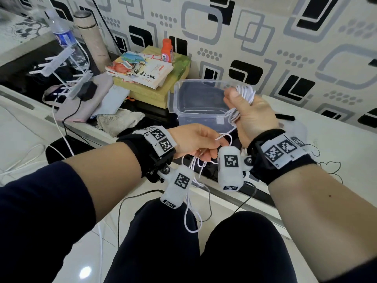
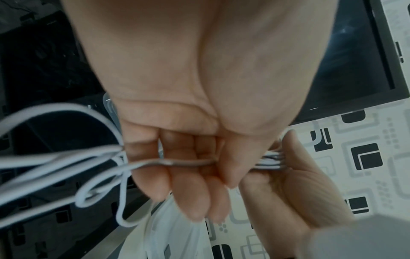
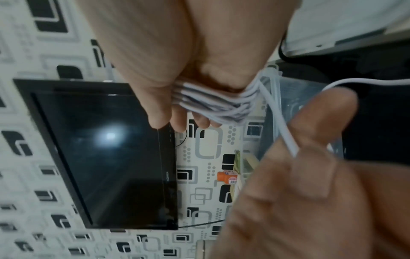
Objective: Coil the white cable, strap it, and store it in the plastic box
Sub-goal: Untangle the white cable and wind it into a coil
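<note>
My right hand (image 1: 243, 101) is raised in front of the clear plastic box (image 1: 173, 101) and grips a bundle of white cable (image 1: 245, 92) wound in several turns round its fingers; the coil (image 3: 210, 103) shows closely in the right wrist view. One strand runs down to my left hand (image 1: 206, 149), which pinches it between thumb and curled fingers (image 2: 188, 175). Loose loops of cable (image 1: 191, 219) hang below the hands over my lap. A black strip (image 1: 284, 117), perhaps the strap, lies on the white counter right of my right hand.
A stack of books (image 1: 142, 72) with an orange bottle (image 1: 167, 48) stands left of the box. Further left are a water bottle (image 1: 63, 35), a flask (image 1: 91, 37), a white rack (image 1: 61, 66) and cloths (image 1: 114, 119). A dark screen (image 3: 99, 149) hangs on the patterned wall.
</note>
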